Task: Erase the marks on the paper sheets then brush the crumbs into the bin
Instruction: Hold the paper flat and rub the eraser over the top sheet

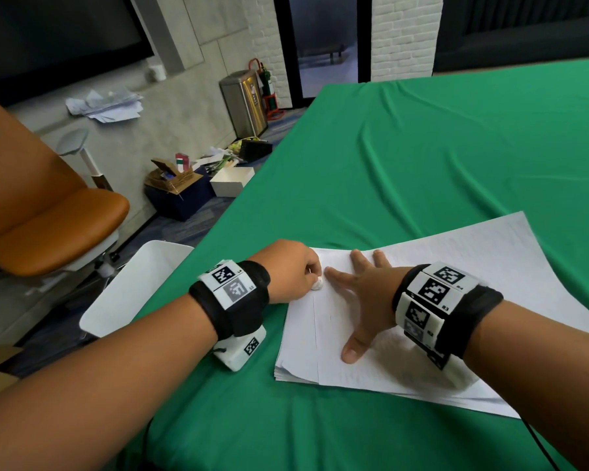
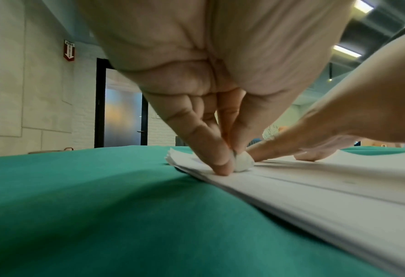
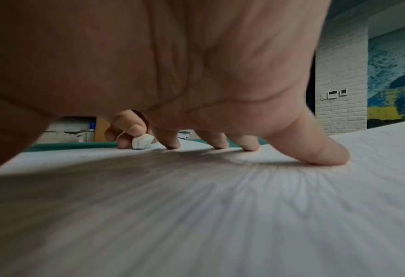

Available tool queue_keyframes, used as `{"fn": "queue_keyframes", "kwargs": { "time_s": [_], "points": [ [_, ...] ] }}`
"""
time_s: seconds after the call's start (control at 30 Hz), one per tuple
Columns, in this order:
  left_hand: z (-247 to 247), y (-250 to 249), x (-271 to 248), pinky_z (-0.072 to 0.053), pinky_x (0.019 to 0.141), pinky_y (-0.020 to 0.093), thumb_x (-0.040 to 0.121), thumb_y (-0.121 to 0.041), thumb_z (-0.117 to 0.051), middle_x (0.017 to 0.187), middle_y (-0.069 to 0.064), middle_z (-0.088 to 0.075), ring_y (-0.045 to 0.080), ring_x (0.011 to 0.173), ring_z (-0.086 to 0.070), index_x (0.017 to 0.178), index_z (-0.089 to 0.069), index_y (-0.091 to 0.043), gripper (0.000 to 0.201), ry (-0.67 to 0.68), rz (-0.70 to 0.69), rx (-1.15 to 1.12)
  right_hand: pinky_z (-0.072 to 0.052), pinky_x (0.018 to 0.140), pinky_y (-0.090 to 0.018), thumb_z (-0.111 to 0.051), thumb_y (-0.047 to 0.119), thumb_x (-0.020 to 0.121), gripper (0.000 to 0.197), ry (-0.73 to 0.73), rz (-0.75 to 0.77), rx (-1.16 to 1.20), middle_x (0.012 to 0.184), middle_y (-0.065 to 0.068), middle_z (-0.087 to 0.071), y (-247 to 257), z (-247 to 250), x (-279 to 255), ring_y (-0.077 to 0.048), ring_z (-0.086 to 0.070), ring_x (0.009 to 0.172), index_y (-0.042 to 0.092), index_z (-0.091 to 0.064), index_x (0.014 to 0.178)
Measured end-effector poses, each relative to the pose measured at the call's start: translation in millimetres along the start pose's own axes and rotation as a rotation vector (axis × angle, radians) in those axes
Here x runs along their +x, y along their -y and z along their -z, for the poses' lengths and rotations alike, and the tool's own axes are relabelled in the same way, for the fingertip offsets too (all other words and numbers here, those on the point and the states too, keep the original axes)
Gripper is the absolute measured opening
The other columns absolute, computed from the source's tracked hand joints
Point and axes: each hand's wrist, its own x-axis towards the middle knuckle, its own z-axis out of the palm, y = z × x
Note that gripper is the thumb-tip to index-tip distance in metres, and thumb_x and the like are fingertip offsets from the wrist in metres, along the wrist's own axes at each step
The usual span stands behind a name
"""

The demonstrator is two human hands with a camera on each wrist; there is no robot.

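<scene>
- Table, green cloth [image 1: 422, 147], wrinkled; everything sits at its near left corner.
- Paper sheets [image 1: 456, 266], loose stack on the cloth, edges fanned at the near left; top sheet carries faint pencil lines, barely readable.
- Bin [image 1: 143, 287], white tub off the table's left edge, below table level, open top; well placed for sweeping crumbs off that side.
- Right hand [image 1: 364, 297] flat on the top sheet, fingers straight and spread, thumb out toward the person; pins the stack, grasps nothing.
- Left hand [image 1: 293, 270] at the stack's far left corner, fingers [image 2: 210, 150] curled and pinching the eraser.
- Eraser [image 2: 242, 164], small worn white lump, touching the paper, just beside the right index fingertip.
- Step in hand, my read: rubbing out marks near that corner, erasing phase, brushing not yet begun.
- Doing it well: probably short strokes away from the pinning fingers so the sheet is pulled taut, not bunched; light pressure near the edge since loose corners crease or tear easily; keep the holding hand close to the rubbed spot.
- Hard to make out: crumbs not visible anywhere; how many marks remain cannot be told, lines too faint; lower sheets hidden under the top one; right wrist view streaky with blur; bin interior mostly cut off by the left arm.
</scene>
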Motion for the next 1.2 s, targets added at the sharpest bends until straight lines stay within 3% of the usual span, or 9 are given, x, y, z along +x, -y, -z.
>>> {"fn": "queue_keyframes", "kwargs": {
  "time_s": [0.2,0.5,0.77,0.83,0.97,1.1,1.2],
  "points": [
    [-2,3,-1,-0.053,0.086,0.025,0.089,-0.032,-0.077,0.098,-0.010,-0.077,0.008,0.091,-0.067,0.101,-0.082,-0.024,0.015,-0.005,-0.002,-0.127,-0.017,0.118,-0.072,-0.084,0.080,0.051,0.148,0.000,-0.006,0.003,0.170,-0.003,0.020,-1,0,-1,-0.041,0.019,0.155,0.052,0.016,0.156],
    [3,-2,5,-0.054,0.080,0.024,0.084,-0.031,-0.082,0.092,-0.008,-0.077,0.009,0.085,-0.068,0.096,-0.082,-0.022,0.015,-0.001,0.029,-0.114,-0.015,0.118,-0.072,-0.085,0.079,0.051,0.149,0.000,-0.008,0.006,0.170,-0.003,0.021,0,0,-1,-0.042,0.019,0.154,0.051,0.016,0.157],
    [-1,-4,-11,-0.052,0.070,0.018,0.084,-0.025,-0.082,0.082,-0.006,-0.077,0.005,0.070,-0.067,0.091,-0.081,-0.019,0.010,0.164,-0.025,-0.136,-0.017,0.118,-0.070,-0.083,0.080,0.054,0.146,-0.003,-0.007,-0.036,0.170,-0.007,0.016,3,3,-4,-0.045,0.014,0.155,0.047,0.014,0.159],
    [0,0,-2,-0.058,0.073,0.022,0.083,-0.016,-0.083,0.078,0.004,-0.078,0.012,0.065,-0.068,0.089,-0.081,-0.013,0.008,0.130,0.044,-0.292,-0.016,0.118,-0.070,-0.083,0.079,0.054,0.147,-0.001,-0.007,-0.024,0.170,-0.006,0.017,3,3,-5,-0.045,0.015,0.155,0.047,0.014,0.159],
    [-2,6,12,-0.064,0.081,0.041,0.080,-0.002,-0.083,0.076,0.017,-0.076,0.022,0.068,-0.071,0.081,-0.077,-0.004,0.007,0.036,0.148,-0.530,-0.016,0.118,-0.070,-0.084,0.078,0.053,0.147,0.001,-0.006,-0.006,0.171,-0.005,0.017,2,3,-5,-0.043,0.015,0.155,0.048,0.013,0.159],
    [-8,5,5,-0.064,0.074,0.036,0.079,-0.004,-0.085,0.074,0.017,-0.076,0.021,0.064,-0.069,0.083,-0.078,-0.003,0.009,0.016,0.124,-0.581,-0.016,0.117,-0.071,-0.084,0.078,0.053,0.148,0.001,-0.006,-0.010,0.171,-0.005,0.016,2,3,-5,-0.044,0.015,0.155,0.048,0.014,0.159],
    [-8,1,-8,-0.063,0.072,0.034,0.078,-0.006,-0.086,0.072,0.012,-0.076,0.019,0.062,-0.068,0.083,-0.078,-0.005,0.009,0.121,0.073,-0.519,-0.015,0.118,-0.070,-0.084,0.078,0.053,0.149,0.002,-0.007,-0.003,0.170,-0.005,0.018,2,3,-4,-0.044,0.016,0.155,0.047,0.015,0.159]
  ]
}}
